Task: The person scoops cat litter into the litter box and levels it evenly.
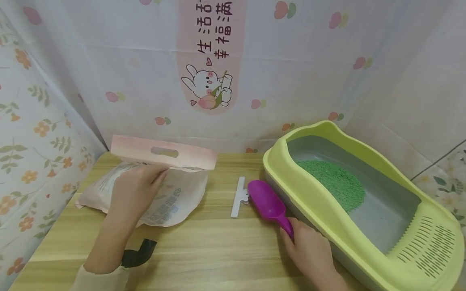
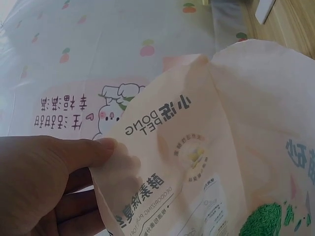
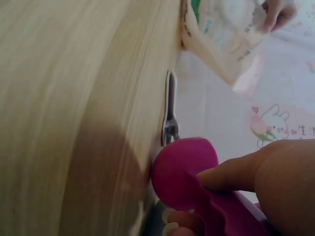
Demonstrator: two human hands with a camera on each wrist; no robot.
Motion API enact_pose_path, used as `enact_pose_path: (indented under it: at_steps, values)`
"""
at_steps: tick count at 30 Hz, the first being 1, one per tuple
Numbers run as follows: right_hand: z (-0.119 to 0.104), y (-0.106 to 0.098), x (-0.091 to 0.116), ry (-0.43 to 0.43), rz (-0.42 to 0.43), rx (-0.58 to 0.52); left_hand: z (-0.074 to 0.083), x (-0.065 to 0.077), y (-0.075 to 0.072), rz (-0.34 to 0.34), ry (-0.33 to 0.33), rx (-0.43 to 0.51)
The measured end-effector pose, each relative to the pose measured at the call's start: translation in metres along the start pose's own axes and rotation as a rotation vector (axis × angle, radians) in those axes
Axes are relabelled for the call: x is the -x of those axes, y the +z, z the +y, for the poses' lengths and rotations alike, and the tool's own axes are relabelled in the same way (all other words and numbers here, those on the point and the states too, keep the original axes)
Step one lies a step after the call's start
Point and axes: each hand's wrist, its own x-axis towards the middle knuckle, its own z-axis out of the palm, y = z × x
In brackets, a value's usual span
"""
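Note:
A pale pink bag of cat litter [image 1: 182, 198] stands at the left of the table, its top with a cut-out handle [image 1: 196, 158] raised. My left hand [image 1: 132, 190] pinches the bag's upper edge between thumb and fingers; in the left wrist view the bag's mouth gapes, and green pellets [image 2: 263, 221] show at the lower right. My right hand [image 1: 313, 250] grips a magenta scoop [image 1: 267, 200] by its handle. No litter shows in the scoop's bowl. A white bag clip [image 1: 238, 198] lies just left of the scoop.
A litter box with a yellow-green rim [image 1: 309, 194] and grey tub stands at the right, beside my right hand. Green pellets [image 1: 333, 186] lie heaped in its far part. A patterned curtain [image 1: 291, 81] hangs behind the wooden table [image 1: 204, 246].

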Motion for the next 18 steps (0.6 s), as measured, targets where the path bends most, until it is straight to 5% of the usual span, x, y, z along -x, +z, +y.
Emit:
enact_pose_path:
  at_steps: [10, 18]
  values:
    - [0.006, 0.004, 0.0, 0.022, -0.053, 0.046, 0.0, -0.001, 0.0, -0.012, -0.008, -0.008]
    - [0.011, 0.01, 0.001, -0.016, 0.023, 0.085, 0.002, 0.0, 0.0, -0.015, -0.001, -0.001]
